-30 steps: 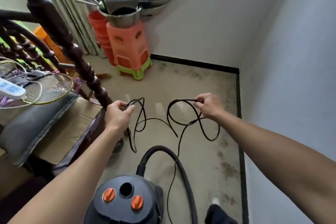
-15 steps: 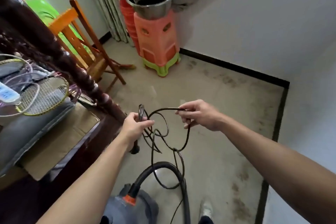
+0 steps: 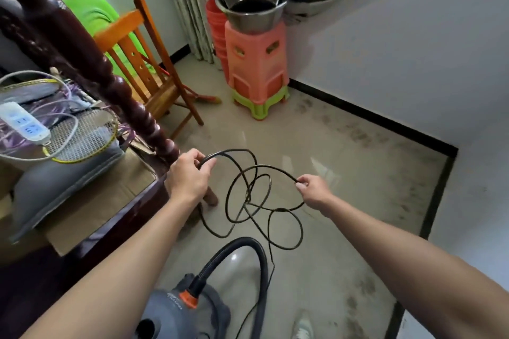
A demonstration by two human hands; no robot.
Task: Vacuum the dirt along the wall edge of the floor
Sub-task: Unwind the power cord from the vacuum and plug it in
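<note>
On my feed, bare forearms [image 3: 132,250] run from left hand [image 3: 190,179] and right hand [image 3: 314,191] to the frame edge; one pale shoe [image 3: 303,330] shows at the floor's [image 3: 344,173] near edge.

Between the left grip [image 3: 190,176] and the right grip [image 3: 314,191] loops a thin black cord [image 3: 264,165], smooth and faintly shiny. Below them, the grey plastic vacuum body [image 3: 170,314] looks matt and its black hose [image 3: 245,241] ribbed. Beyond, the pale floor [image 3: 344,181] gleams between matt smudges. Leftward, a dark turned wooden post [image 3: 121,96] is glossy with varnish.
</note>
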